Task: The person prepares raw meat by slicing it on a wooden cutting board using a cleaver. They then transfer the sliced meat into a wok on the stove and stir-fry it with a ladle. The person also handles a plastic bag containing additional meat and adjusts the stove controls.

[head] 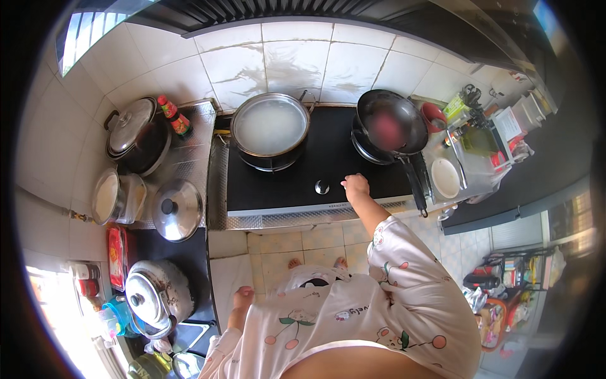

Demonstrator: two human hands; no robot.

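Observation:
My right hand (356, 185) is over the front of the black gas cooktop (326, 147), its fingers curled near a control knob (322, 187) to its left; whether something is under the fingers is hidden. Behind it a black wok (393, 121) rests tilted on the right burner, with a blurred reddish patch inside and its handle (414, 187) pointing towards me. On the left burner stands a metal pot (271, 124) with cloudy, whitish contents or a fogged glass lid; I cannot tell which. My left hand (243, 297) hangs low by my side, away from the counter, seemingly holding nothing.
Left counter: a dark lidded pot (137, 142), a red sauce bottle (174, 115), a steel lid (177, 210) and bowls. Nearer stands a pressure cooker or lidded pot (161, 293). On the right are a white dish (445, 177), a red container (433, 117) and utensils. A range hood overhangs the wall.

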